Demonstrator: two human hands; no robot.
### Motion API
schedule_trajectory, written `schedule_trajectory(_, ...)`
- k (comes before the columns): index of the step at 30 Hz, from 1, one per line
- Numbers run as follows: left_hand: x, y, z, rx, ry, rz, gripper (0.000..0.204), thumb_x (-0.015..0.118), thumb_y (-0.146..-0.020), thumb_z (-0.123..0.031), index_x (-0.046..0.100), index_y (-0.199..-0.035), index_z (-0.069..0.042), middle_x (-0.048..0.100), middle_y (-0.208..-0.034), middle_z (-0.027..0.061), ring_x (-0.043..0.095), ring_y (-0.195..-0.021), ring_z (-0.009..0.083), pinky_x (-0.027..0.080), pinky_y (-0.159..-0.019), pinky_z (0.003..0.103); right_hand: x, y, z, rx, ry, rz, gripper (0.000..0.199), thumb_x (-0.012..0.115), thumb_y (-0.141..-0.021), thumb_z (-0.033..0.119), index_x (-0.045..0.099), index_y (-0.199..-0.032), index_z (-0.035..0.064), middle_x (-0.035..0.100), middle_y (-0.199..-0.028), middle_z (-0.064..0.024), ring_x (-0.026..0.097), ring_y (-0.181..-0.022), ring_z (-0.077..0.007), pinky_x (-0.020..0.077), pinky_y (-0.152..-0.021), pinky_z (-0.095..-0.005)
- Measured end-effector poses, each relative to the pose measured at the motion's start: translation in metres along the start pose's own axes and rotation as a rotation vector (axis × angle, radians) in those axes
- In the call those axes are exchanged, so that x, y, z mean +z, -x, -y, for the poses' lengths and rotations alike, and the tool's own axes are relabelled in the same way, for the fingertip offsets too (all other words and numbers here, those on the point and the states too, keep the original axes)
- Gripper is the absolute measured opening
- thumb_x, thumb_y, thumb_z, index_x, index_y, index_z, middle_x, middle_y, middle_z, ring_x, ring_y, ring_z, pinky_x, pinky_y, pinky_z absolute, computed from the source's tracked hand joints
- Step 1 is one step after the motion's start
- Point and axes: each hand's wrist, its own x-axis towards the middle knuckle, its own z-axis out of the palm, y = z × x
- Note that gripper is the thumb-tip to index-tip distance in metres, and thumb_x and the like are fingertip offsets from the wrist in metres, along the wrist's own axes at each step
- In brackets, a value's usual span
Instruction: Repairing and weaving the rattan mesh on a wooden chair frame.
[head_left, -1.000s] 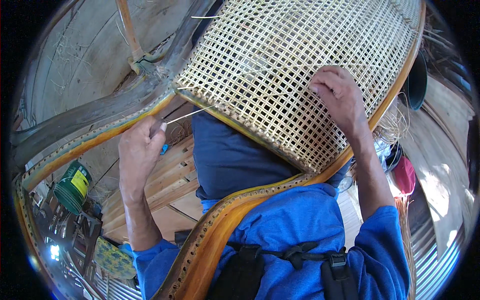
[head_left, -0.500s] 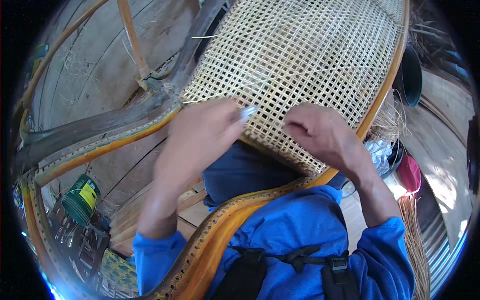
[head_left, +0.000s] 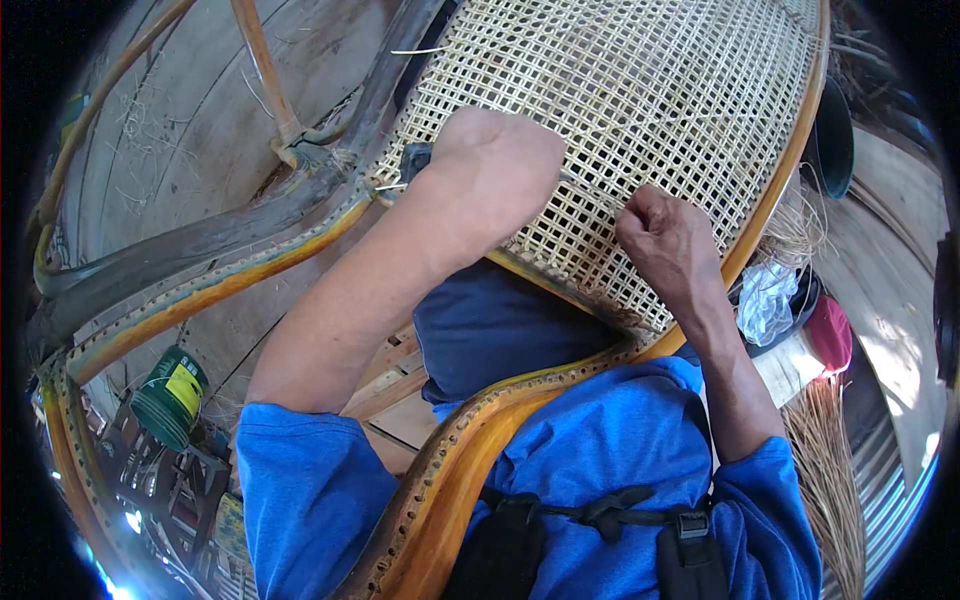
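Observation:
A sheet of open woven cane [head_left: 640,90] fills a curved wooden chair frame [head_left: 790,190] in front of me. Above its left part is my left hand [head_left: 500,165], closed in a fist with the back toward me. Out of its left side sticks the dark end of a tool [head_left: 415,160], and a thin metallic part shows on its right; the tool's kind is hidden by the fist. Over the right half of the weave my right hand [head_left: 670,240] is closed with thumb and fingers pressed together. Anything pinched there is too small to tell.
A drilled wooden rail [head_left: 430,460] curves across my lap. More frame pieces [head_left: 200,235] extend left. A green bucket [head_left: 170,398] stands on the floor at left. Loose cane strands [head_left: 825,460], a red cloth-like item [head_left: 830,335] and a dark container [head_left: 832,140] lie at right.
My left hand has swung up and to the right over the weave, turning its back toward me. My right hand has shifted slightly right and curled tighter.

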Motion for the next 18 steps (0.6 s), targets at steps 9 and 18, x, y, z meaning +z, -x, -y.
schedule_trajectory(9, -0.002, -0.013, -0.003, 0.135, -0.078, 0.078, 0.015, 0.06, -0.075, -0.008, 0.074, -0.081, -0.006, 0.072, -0.085, 0.0117, 0.07, -0.082, 0.0261, 0.055, -0.07, 0.037, 0.001, 0.006, 0.0, 0.004, -0.075, -0.041, 0.018, 0.052, -0.077, 0.012, 0.057, -0.067, -0.0021, 0.055, -0.061, -0.0247, 0.06, -0.057, -0.0363, 0.048, -0.057, -0.0437)
schedule_trajectory(18, 0.033, 0.001, 0.003, 0.083, 0.041, -0.205, 0.025, 0.06, -0.085, -0.028, 0.065, -0.075, -0.006, 0.065, -0.072, 0.017, 0.067, -0.072, 0.0329, 0.053, -0.063, 0.045, 0.013, -0.009, -0.006, -0.116, 0.2, 0.03, 0.024, 0.054, -0.093, 0.025, 0.057, -0.079, 0.0056, 0.058, -0.064, -0.0163, 0.062, -0.063, -0.0348, 0.0505, -0.056, -0.0423)
